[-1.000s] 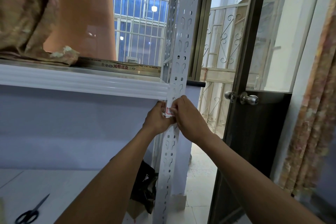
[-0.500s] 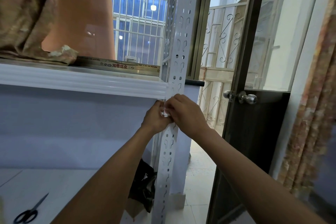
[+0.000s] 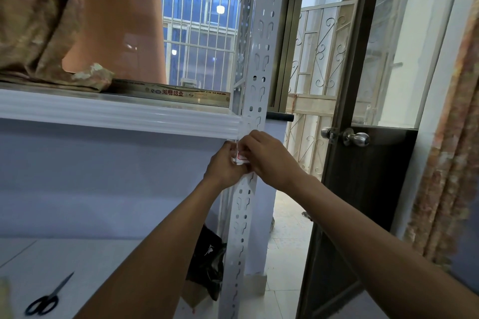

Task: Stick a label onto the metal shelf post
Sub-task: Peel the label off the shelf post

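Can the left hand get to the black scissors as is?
Probably, but not now: the left hand pinches the red-and-white label at the white perforated metal post. Nothing lies between it and the black scissors.

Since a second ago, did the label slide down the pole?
No. The label stays just under the white shelf edge on the post.

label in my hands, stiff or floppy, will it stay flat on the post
Likely floppy and very light: the label looks like a thin slip, and the left hand and right hand both hold it at the post. It may crease or sag over the post's punched holes, so it probably needs smoothing flat.
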